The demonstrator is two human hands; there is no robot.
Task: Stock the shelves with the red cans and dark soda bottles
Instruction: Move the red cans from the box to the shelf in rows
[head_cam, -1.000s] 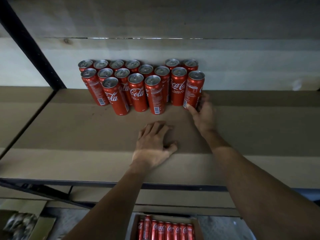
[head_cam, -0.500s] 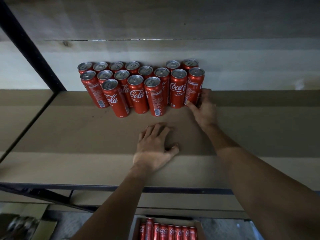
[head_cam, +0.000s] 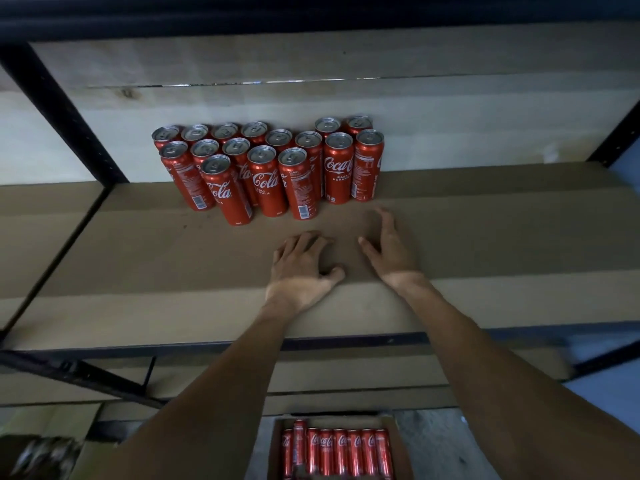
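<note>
Several tall red cans (head_cam: pixel 266 171) stand upright in a tight cluster at the back of the brown cardboard-lined shelf (head_cam: pixel 138 258). The rightmost front can (head_cam: pixel 367 166) stands free, with nothing touching it. My left hand (head_cam: pixel 304 268) rests flat on the shelf, fingers spread, a short way in front of the cluster. My right hand (head_cam: pixel 389 249) hovers beside it with fingers straight and relaxed, holding nothing. Below the shelf, a cardboard box (head_cam: pixel 273 448) holds a row of more red cans (head_cam: pixel 341 452). No dark bottles are visible.
Black metal uprights (head_cam: pixel 65 109) frame the shelf on the left and at the far right (head_cam: pixel 616 136). A pale wooden board wall (head_cam: pixel 450 109) backs the shelf. The shelf's dark front rail (head_cam: pixel 346 341) runs under my forearms. A blurred bundle (head_cam: pixel 38 455) lies at the bottom left.
My right hand let go of the rightmost front can and drew back toward me. The can now stands against the cluster. My left hand stayed on the shelf.
</note>
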